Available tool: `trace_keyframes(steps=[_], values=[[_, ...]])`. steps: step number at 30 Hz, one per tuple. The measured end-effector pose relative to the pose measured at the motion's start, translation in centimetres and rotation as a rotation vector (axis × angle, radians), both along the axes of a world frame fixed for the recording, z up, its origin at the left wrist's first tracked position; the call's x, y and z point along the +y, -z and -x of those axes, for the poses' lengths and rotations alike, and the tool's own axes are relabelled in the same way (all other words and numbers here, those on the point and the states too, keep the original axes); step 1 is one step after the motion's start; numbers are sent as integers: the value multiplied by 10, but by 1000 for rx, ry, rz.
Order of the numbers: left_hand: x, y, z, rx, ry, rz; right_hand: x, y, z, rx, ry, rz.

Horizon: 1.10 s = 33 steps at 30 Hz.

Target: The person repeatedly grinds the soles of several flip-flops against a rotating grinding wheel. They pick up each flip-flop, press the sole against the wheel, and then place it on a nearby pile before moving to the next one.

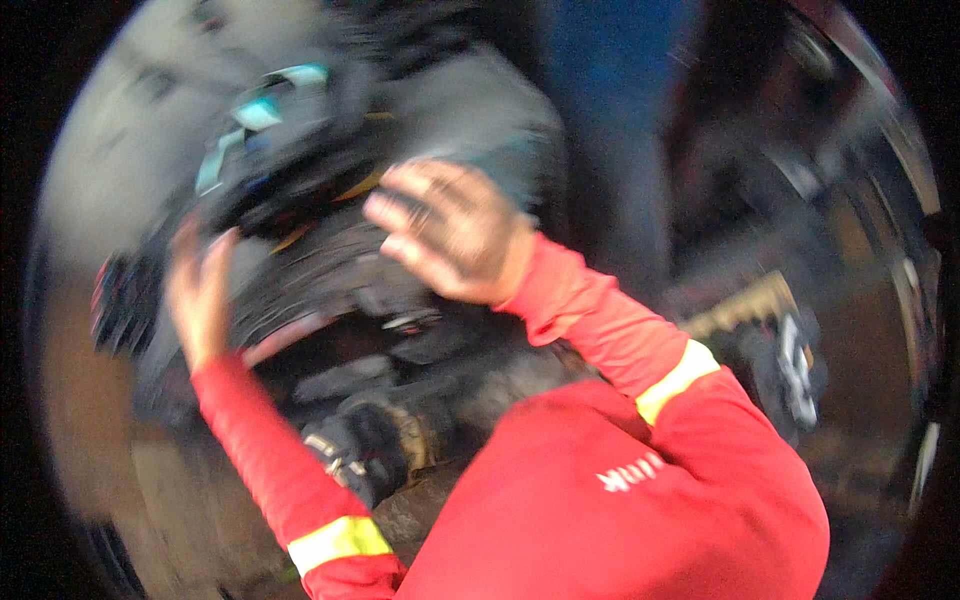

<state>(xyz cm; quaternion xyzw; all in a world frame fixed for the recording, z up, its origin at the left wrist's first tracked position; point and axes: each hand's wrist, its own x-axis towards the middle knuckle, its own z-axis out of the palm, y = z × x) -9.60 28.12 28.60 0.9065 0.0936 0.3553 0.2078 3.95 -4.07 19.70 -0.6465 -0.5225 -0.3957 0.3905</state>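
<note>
Both my hands are raised over a bulky dark object [300, 215] with orange-yellow streaks, too blurred to name. On its upper left side are pale teal strips [258, 114]. My left hand [200, 290] is at the object's left side, fingers up and thumb apart, holding nothing that I can see. To the right, my right hand [455, 235] reaches in from the right with its fingers apart and a dark gap between them. No held thing shows there. Whether either hand touches the object, I cannot tell. Red sleeves with yellow bands cover both arms.
My dark shoes [365, 450] are below, one between my arms and another [785, 375] at the right beside a tan strip [745, 305]. A blue upright surface [610, 130] stands beyond my right hand. Grey ground [110, 190] lies at the far left. Dark blurred clutter fills the right.
</note>
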Motion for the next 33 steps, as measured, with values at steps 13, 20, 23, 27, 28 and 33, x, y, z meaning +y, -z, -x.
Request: trace_keyframes(steps=[13, 20, 23, 27, 28, 33], values=[[-241, 219, 86, 465, 607, 751, -383, 145, 115, 581, 1139, 178], [-262, 180, 43, 488, 706, 500, -480, 139, 95, 1259, 1727, 475], [-268, 184, 45, 521, 707, 565, -484, 134, 86, 1294, 1610, 382], [-302, 193, 33, 589, 854, 601, -407, 117, 82, 1176, 1200, -97], [-317, 198, 28, 643, 877, 663, -374, 116, 81, 1316, 870, -377], [-350, 240, 2, 384, 574, 1237, -211, 133, 96, 1674, 233, -554]])
